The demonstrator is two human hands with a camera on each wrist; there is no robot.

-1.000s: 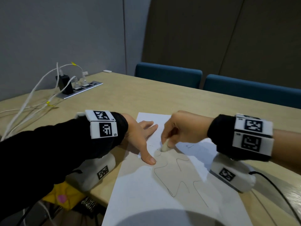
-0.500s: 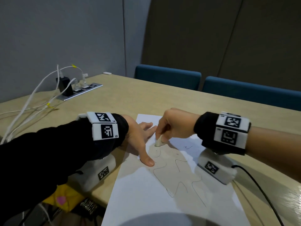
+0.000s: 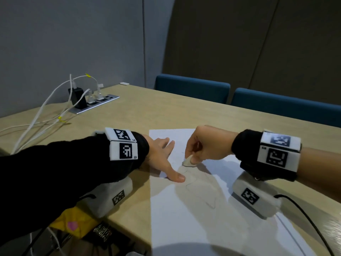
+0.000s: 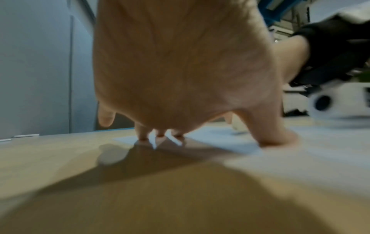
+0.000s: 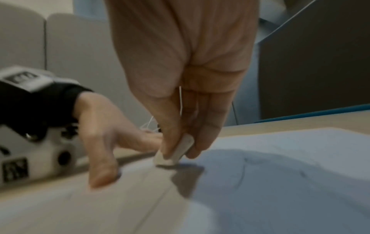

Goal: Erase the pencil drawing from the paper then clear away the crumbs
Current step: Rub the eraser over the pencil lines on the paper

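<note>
A white sheet of paper [image 3: 184, 218] lies on the wooden table [image 3: 166, 108] with a faint pencil outline [image 3: 212, 203] on it. My left hand [image 3: 162, 156] lies spread flat on the paper's left edge, thumb [image 3: 176, 176] pressing down; the left wrist view shows the left hand's [image 4: 180, 79] fingertips on the sheet [image 4: 300, 150]. My right hand [image 3: 206, 145] pinches a small white eraser [image 3: 187, 161] whose tip touches the paper near the top of the drawing. In the right wrist view the eraser [image 5: 176, 152] sits between thumb and fingers of the right hand [image 5: 190, 79], on the paper [image 5: 280, 174].
A power strip [image 3: 94, 104] with a black adapter and white cables [image 3: 36, 122] lies at the far left of the table. Two blue chairs [image 3: 191, 89] stand behind the far edge. A black cable [image 3: 304, 218] trails from my right wrist.
My right hand with the eraser has moved away and left, then back right, rubbing near the top of the drawing. Part of the outline has faded. The left hand stayed put.
</note>
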